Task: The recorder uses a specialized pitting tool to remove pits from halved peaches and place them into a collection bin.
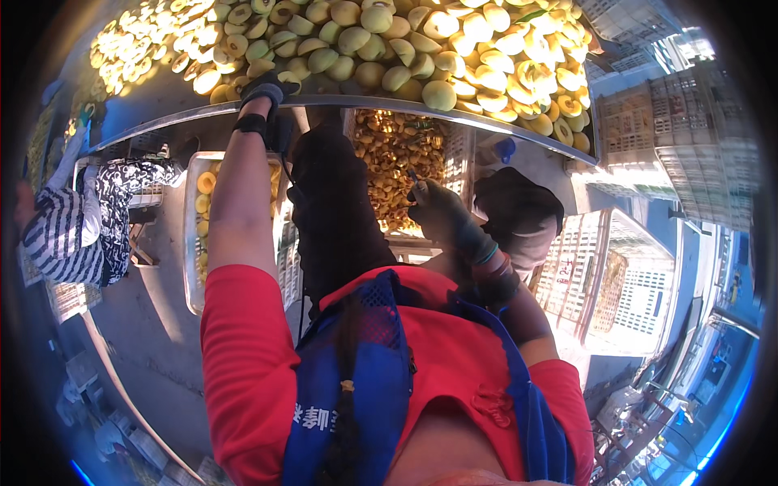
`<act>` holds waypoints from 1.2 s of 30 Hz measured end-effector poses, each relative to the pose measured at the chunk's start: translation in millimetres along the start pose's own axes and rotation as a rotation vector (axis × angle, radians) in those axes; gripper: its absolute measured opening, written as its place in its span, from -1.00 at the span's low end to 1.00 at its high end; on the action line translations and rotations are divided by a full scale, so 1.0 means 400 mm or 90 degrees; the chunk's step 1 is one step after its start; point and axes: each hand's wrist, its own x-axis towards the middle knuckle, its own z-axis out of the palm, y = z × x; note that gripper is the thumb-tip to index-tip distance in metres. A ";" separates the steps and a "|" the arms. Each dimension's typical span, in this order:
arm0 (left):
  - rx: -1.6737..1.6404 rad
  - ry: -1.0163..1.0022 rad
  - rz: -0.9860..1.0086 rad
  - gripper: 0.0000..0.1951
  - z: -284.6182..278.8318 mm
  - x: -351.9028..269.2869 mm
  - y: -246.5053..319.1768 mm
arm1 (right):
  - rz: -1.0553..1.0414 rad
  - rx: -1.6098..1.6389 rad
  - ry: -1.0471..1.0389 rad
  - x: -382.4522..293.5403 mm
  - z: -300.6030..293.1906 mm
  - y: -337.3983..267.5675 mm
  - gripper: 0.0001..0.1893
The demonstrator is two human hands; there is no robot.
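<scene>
My left hand [265, 90], in a dark glove, reaches over the metal rim of the work table [358, 103] and into a heap of halved yellow-green stone fruit [355, 39], likely peaches. Its fingers lie among the fruit, and whether they grip a piece is hidden. Lower down, my right hand [447, 215], also gloved, is closed around a small hand tool [414, 177] whose tip points up and left. The tool's exact kind is too small to tell. Beneath that hand, between my legs, stands a crate filled with brown fruit pits [395, 164].
Left of my legs sits a white plastic crate [193, 243] with yellow fruit halves. Pale crates [632, 285] stand on the right, with taller crate stacks [699, 140] behind. A co-worker in a striped top [61, 237] sits at the far left by the table.
</scene>
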 end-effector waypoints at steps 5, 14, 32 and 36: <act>-0.154 0.110 0.044 -0.26 0.007 -0.013 0.046 | -0.069 -0.048 0.046 0.019 -0.013 -0.020 -0.79; -0.963 -0.025 0.217 -0.56 -0.070 -0.470 0.285 | 0.249 0.435 0.016 0.064 -0.060 -0.208 -0.86; -0.751 0.254 0.410 -0.75 -0.021 -0.688 0.462 | 0.029 0.240 0.095 -0.007 -0.058 -0.248 -0.77; -0.735 0.341 0.429 -0.75 -0.010 -0.693 0.474 | 0.143 0.755 -0.013 -0.015 -0.074 -0.270 -0.80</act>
